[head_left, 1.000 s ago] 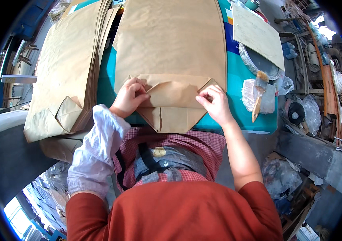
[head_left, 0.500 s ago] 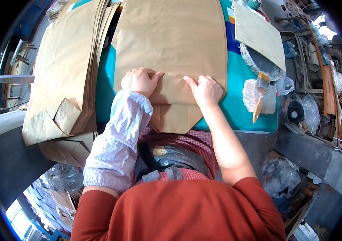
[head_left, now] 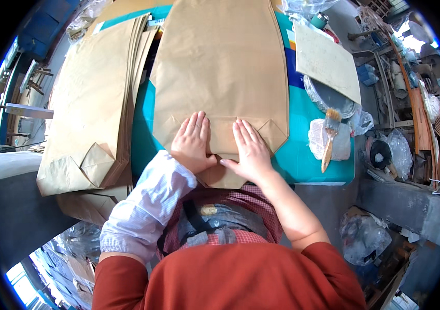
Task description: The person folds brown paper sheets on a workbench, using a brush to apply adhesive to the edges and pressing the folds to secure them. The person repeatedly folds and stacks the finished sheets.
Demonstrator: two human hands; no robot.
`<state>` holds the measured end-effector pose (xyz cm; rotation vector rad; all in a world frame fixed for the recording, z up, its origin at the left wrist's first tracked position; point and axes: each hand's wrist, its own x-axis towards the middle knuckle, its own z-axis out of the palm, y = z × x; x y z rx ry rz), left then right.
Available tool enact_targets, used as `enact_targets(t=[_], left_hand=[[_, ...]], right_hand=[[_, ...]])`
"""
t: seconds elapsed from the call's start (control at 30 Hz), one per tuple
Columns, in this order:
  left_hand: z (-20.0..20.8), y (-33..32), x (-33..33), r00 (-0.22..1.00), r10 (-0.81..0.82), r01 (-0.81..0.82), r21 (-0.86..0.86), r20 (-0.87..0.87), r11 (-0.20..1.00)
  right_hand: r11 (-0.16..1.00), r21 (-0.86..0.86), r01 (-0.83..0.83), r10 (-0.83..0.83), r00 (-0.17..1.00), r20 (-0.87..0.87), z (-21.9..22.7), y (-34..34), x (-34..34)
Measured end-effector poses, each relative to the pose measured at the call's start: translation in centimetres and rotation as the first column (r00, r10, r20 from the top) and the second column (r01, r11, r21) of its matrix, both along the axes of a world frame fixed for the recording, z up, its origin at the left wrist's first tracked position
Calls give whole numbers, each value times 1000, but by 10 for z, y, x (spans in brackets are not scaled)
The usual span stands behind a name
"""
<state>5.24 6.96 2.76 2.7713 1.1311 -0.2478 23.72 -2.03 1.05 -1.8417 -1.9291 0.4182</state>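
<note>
A large brown paper bag (head_left: 222, 67) lies flat in front of me, its near end folded, with creased triangular corners at both sides. My left hand (head_left: 193, 143) rests flat on the folded end, fingers stretched away from me. Beside it, my right hand (head_left: 249, 151) presses on the same end, its fingers extended and the thumb pointing toward the left thumb. A narrower paper flap (head_left: 222, 179) of the bag sticks out toward me below the hands. Neither hand grips anything.
A stack of brown paper bags (head_left: 88, 103) lies at the left, overhanging the teal tabletop (head_left: 145, 121). On the right, a wooden-handled brush (head_left: 329, 137) rests on a plastic-wrapped lump (head_left: 313, 139). Behind it, a pale board (head_left: 326, 64) partly covers a plastic-lined basin (head_left: 319, 93).
Both hands have gone from curled fingers at the fold's edge to flat palms on the paper, nearer together. The fold's corners now show as flattened triangles. The whole view has shifted slightly.
</note>
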Motion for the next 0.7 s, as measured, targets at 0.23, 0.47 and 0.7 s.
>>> enact_targets(t=[0.23,0.47,0.7], left_hand=[[-72,-16,66,943,-276,142,523,188,841],[56,51,-68,960,-280,241,562,-19,791],[153,43,-282,987,-50,-54,603,154,796]], right_hand=[[941,172,292,-147,810,-567,41,-23,22],[989,68,131,-86,888,-451,35,-4,6],[986,53,155,-106,849,-517,-16,3,6]])
